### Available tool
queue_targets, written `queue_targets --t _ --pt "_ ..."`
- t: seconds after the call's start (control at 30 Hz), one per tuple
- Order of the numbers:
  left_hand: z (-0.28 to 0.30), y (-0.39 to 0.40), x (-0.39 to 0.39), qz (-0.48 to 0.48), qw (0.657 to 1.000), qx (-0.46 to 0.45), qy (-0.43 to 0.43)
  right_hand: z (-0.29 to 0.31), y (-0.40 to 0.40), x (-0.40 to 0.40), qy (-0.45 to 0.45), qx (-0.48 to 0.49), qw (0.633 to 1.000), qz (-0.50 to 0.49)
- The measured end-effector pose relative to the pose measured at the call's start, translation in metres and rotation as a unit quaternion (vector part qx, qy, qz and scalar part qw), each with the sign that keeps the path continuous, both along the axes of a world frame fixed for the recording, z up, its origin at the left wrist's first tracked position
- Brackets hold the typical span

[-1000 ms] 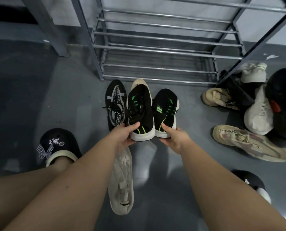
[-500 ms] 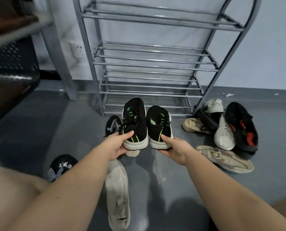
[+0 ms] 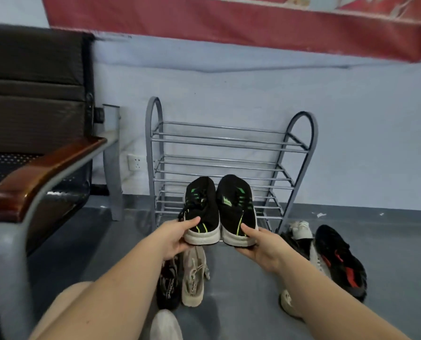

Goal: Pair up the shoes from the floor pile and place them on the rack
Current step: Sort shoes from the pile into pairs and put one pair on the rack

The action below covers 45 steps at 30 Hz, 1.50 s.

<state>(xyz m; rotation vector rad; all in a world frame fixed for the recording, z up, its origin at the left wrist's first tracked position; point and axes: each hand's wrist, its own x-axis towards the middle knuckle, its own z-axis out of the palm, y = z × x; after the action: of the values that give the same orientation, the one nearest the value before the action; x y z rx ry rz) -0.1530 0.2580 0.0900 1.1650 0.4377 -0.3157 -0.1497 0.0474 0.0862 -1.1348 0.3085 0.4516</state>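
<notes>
Black-and-green shoes [image 3: 219, 209] are hanging side by side before the rack [image 3: 229, 168] — the left hand [image 3: 177, 238] and right hand [image 3: 258, 244] each pinching one heel; such shallow grips are risking a slip, or a toe snagging between the rails.

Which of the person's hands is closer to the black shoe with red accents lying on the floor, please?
Right. The right hand holds a green-striped shoe just left of the black-and-red shoe; the left hand is farther left, beyond both held shoes.
</notes>
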Motion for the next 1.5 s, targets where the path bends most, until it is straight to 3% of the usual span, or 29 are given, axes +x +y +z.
queue_targets --t 0.37,0.67,1.07,1.5 --pt "0.088 0.024 0.019 0.005 0.997 0.041 -0.069 0.084 0.025 0.02 -0.067 0.001 0.998 0.012" --pt "0.121 0.051 0.076 0.008 0.995 0.059 -0.081 0.128 0.049 0.075 -0.071 -0.011 0.997 0.028" --pt "0.114 0.089 0.174 0.021 0.996 0.067 -0.059 0.12 0.089 0.181 -0.042 -0.011 0.998 0.041" --pt "0.103 0.099 0.239 0.028 0.991 0.083 -0.1 0.11 0.102 0.252 -0.065 -0.039 0.996 0.051"
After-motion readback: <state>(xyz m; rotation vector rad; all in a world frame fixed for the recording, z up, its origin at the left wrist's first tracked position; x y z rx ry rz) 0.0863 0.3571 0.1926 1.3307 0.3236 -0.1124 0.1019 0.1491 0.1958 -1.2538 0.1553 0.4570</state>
